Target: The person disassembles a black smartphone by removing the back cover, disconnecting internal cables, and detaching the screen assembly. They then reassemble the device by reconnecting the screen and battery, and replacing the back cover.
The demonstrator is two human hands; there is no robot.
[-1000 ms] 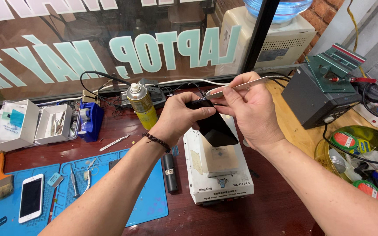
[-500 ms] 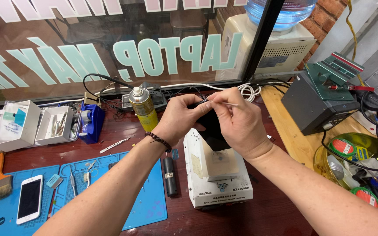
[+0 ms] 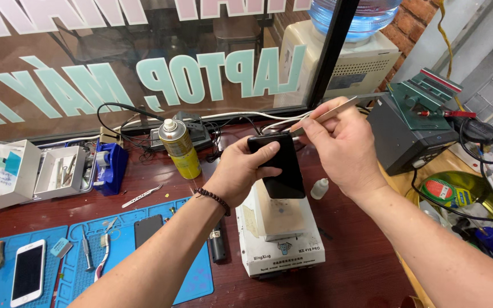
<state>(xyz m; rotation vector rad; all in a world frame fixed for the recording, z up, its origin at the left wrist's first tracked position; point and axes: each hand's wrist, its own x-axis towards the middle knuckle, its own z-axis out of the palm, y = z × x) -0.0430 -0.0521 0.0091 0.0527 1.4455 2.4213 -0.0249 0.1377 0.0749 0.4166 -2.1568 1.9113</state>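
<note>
Above the white heating station (image 3: 281, 234), my left grip (image 3: 241, 171) clamps a black phone (image 3: 278, 165); right grip (image 3: 338, 145) pinches a thin metal pry blade (image 3: 329, 114) at its top edge. Risk: blade slipping, likely cracking the glass.

Both forearms are bare right up to the bottom edge of the view, with no sleeves showing on either side. The left hand (image 3: 245, 171) has a bracelet (image 3: 212, 198) of small dark round beads sitting snug around the wrist. The right hand (image 3: 338, 145) wears nothing: no ring, no watch, no glove. Fingernails on both are short and plain.
</note>
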